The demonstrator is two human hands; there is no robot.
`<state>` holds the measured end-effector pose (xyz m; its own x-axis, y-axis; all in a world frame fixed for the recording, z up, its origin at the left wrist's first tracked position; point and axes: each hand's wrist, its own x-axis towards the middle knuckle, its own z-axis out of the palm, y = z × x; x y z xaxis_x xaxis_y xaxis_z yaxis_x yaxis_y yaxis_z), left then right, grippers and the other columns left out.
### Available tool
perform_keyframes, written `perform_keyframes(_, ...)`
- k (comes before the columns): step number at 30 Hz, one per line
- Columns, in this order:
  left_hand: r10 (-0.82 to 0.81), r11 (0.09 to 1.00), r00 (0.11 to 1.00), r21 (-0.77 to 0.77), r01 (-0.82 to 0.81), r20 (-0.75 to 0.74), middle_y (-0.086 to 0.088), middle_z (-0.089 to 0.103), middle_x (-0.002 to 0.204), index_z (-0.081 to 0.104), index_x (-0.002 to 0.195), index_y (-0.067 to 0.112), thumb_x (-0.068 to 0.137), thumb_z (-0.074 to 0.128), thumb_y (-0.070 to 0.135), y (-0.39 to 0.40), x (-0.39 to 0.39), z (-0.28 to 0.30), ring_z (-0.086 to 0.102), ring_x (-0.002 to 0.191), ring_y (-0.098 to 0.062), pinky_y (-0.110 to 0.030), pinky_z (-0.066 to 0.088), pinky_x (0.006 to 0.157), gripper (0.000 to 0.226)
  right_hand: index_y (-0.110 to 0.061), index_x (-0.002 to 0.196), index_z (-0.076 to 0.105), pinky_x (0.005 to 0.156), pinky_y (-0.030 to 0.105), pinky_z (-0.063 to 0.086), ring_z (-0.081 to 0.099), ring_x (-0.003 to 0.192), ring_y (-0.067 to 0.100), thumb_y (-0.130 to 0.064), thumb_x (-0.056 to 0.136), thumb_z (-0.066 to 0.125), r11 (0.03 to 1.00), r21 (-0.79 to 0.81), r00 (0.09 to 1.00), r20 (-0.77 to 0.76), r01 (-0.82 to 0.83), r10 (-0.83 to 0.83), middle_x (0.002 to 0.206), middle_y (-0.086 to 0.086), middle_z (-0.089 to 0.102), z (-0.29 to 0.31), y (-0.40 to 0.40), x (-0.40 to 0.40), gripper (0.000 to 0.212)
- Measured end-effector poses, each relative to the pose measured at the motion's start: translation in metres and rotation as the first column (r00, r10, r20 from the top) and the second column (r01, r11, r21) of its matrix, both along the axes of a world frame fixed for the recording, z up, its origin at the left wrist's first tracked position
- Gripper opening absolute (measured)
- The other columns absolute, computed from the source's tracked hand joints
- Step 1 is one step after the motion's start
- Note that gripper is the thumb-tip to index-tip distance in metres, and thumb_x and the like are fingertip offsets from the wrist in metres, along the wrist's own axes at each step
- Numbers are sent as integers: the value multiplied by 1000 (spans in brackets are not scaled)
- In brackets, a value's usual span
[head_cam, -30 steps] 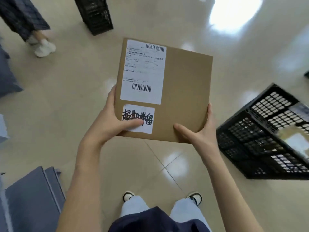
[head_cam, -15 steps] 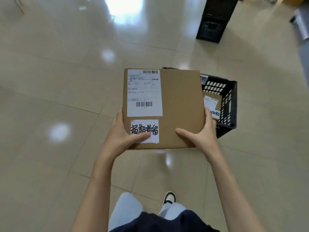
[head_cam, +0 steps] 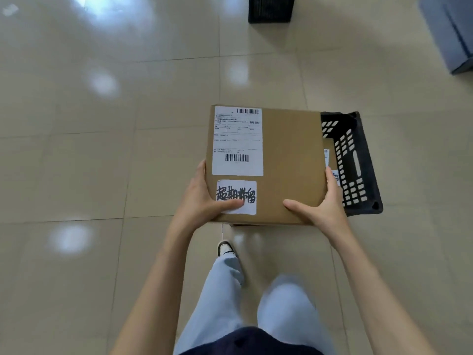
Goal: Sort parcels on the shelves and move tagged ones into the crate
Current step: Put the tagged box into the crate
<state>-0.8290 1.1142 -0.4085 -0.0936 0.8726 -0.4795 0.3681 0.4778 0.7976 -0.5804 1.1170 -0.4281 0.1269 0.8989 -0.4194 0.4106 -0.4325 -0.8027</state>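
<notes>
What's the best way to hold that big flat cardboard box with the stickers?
Probably by its two side edges near the closest corners, one hand from each side. The cardboard box is wide, flat and held level, too broad for one hand. Here the left hand and right hand do that: thumbs lie on top, the left one on the handwritten tag. The fingers underneath are hidden.

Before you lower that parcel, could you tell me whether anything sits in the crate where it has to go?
Yes: another cardboard parcel already lies inside the black crate, partly hidden beneath the held box.
</notes>
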Motion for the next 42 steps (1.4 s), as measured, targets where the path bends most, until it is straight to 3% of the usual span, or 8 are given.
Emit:
perform_keyframes(8,25,991,996,-134,-14,84,-1,49,131,15,141,29,52,89,12,90,14,-103,52,119,-20,-44,45,100,117,-34,148,5,113,40,27,24,137,18,-32,58,88,989,-130,996,72,68,-59,146,-2,22,-82,72,-1,123)
perform_keyframes(16,-3,967,981,-251,-46,-192,-13,18,148,-15,147,19,55,88,28,126,30,-214,23,137,-31,-47,22,114,139,-43,145,-3,111,39,23,21,139,15,-39,58,86,975,-222,998,59,-22,36,151,-7,14,-200,117,0,125)
perform_keyframes(20,-45,960,961,-278,-33,-272,-16,6,151,-25,144,18,62,84,28,123,38,-249,11,141,-33,-46,15,114,137,-41,145,-10,112,44,22,16,143,20,-33,62,85,954,-285,988,89,-94,124,155,0,6,-242,127,-4,127)
perform_keyframes(22,-75,968,945,-250,-8,-320,-16,1,153,-23,145,17,66,81,26,118,44,-258,2,143,-31,-44,11,115,130,-39,145,-15,112,40,20,15,144,20,-29,65,84,938,-323,983,82,-128,162,157,0,2,-256,126,-2,128)
perform_keyframes(25,-102,965,933,-264,9,-344,-17,-11,155,-18,146,15,72,77,27,112,51,-261,-11,143,-28,-42,4,115,121,-39,144,-20,114,38,16,12,144,17,-31,65,84,906,-369,971,40,-206,237,158,-3,-2,-263,124,-3,130)
perform_keyframes(30,-114,939,928,-344,-16,-356,-11,-14,157,-16,147,18,74,75,31,117,54,-236,-10,144,-29,-47,10,115,117,-38,146,-14,115,40,15,7,146,14,-35,65,83,905,-346,968,-39,-247,249,159,-6,-2,-244,142,-11,127)
perform_keyframes(37,-3,960,923,-260,-106,-385,-7,-15,157,-18,146,20,75,76,31,123,64,-177,-11,145,-26,-45,7,116,118,-42,145,-14,116,41,14,4,146,11,-34,67,82,898,-248,931,-63,-365,361,159,-11,-4,-180,172,-7,124)
perform_keyframes(42,191,955,923,-153,-253,-333,-9,-7,158,-12,148,23,69,79,32,112,67,-111,-6,145,-27,-46,9,117,121,-49,141,-16,117,47,13,0,145,10,-38,68,80,871,-189,892,-91,-453,444,157,-17,-9,-110,172,-3,122)
